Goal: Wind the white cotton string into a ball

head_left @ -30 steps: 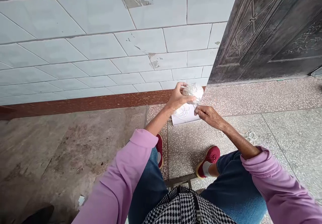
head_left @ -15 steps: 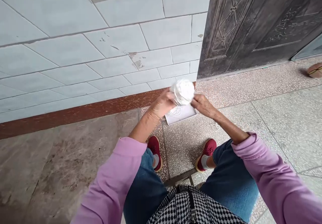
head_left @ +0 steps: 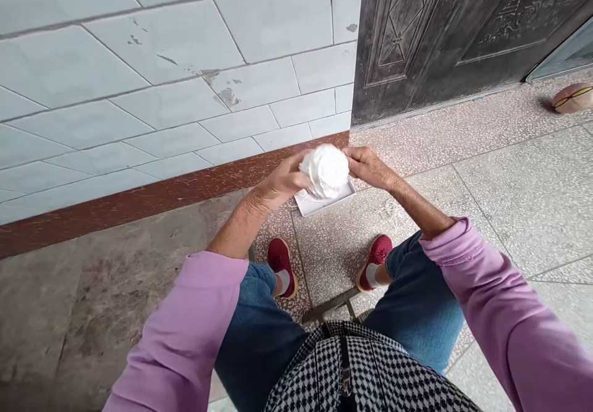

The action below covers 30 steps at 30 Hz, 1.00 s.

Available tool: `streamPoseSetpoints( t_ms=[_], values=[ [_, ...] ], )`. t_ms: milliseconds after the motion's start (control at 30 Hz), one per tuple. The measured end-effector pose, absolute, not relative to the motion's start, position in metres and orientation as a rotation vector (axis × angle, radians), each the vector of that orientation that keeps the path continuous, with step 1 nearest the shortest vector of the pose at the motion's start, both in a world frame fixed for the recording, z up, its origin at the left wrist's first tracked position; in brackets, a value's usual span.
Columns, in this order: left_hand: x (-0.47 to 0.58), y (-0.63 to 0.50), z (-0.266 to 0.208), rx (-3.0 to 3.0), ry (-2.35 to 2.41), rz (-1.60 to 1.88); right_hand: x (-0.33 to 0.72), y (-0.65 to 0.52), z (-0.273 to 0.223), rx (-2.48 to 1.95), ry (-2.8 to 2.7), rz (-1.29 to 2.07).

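A white ball of string, roughly round and slightly blurred, is held up over the floor in front of me. My left hand grips it from the left, thumb across its near side and fingers behind. At the ball's right edge is my right hand, its fingers pinched together; what lies between them is too small to make out. Below the ball, partly hidden by it, a shallow white tray rests on the floor with some loose string at its left side.
Loose white string lies on the speckled floor right of the tray. A tiled wall rises ahead, with a dark carved door to its right. A brownish rounded object sits at far right. My red shoes flank the tray's near side.
The ball has shifted a little left in view and turned, with my left hand wrapping it from a lower angle. My right hand stays at its right edge. The camera view has shifted slightly.
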State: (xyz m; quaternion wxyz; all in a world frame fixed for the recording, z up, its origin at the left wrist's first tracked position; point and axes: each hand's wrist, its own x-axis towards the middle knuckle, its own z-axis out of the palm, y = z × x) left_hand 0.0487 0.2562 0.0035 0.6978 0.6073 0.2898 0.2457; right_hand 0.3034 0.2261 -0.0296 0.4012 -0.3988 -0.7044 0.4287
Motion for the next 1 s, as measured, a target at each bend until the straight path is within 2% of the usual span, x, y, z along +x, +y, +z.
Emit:
streamPoseSetpoints(
  t_ms=[100,200,300,367,433,600,767,867,1000],
  values=[
    [0.052,0.268,-0.002,1.314,0.776,0.795,0.281,0.212,-0.03,-1.007,-1.865,1.121],
    [0.046,0.28,-0.009,1.557,1.141,0.883,0.275,0.207,-0.018,-0.949,-1.951,1.18],
    [0.038,0.277,-0.009,1.818,1.253,0.621,0.291,0.215,-0.007,-0.892,-1.857,1.151],
    [0.036,0.267,-0.004,1.785,1.053,0.384,0.304,0.223,-0.006,-0.932,-1.757,1.118],
    [0.039,0.258,0.003,1.605,0.809,0.31,0.31,0.227,-0.012,-0.996,-1.691,1.126],
    [0.056,0.26,0.007,1.221,0.642,0.753,0.289,0.222,-0.031,-1.015,-1.752,1.192],
    [0.057,0.276,-0.01,1.458,1.121,0.932,0.28,0.217,-0.024,-0.973,-1.969,1.156],
    [0.051,0.274,-0.012,1.772,1.278,0.78,0.295,0.222,-0.016,-1.001,-1.929,1.091],
    [0.05,0.26,-0.003,1.57,0.847,0.343,0.314,0.229,-0.014,-1.048,-1.807,1.034]
  ],
)
